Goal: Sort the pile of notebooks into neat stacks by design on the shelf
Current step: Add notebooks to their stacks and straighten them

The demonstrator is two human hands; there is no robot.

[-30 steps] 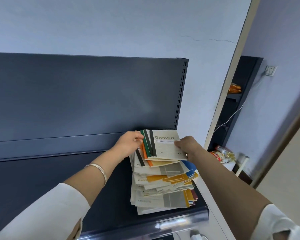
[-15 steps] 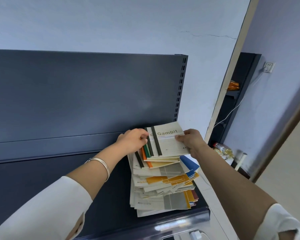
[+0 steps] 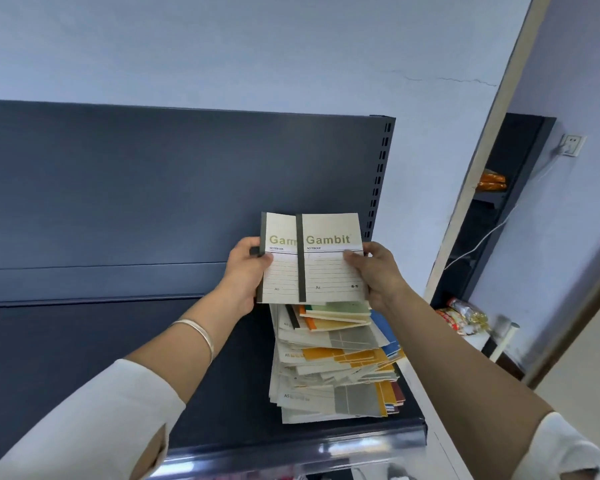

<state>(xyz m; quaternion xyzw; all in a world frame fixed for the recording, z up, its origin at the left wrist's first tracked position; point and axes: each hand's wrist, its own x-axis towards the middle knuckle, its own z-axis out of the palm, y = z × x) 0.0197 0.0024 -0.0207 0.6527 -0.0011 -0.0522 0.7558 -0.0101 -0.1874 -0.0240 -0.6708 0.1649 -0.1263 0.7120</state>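
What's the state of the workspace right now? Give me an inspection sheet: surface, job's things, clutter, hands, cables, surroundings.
Surface: dark shelf with a dark back panel.
Job's things: left Gambit notebook and right Gambit notebook, both black-spined, held upright and overlapping above the untidy pile at the shelf's right end.
Clutter: nothing seen.
Hands: left hand grips the left notebook's edge; right hand grips the right notebook's edge.
Cables: white cable runs down from the wall socket at right.
Surroundings: second dark rack at right holding orange packets; snack packets lower down.
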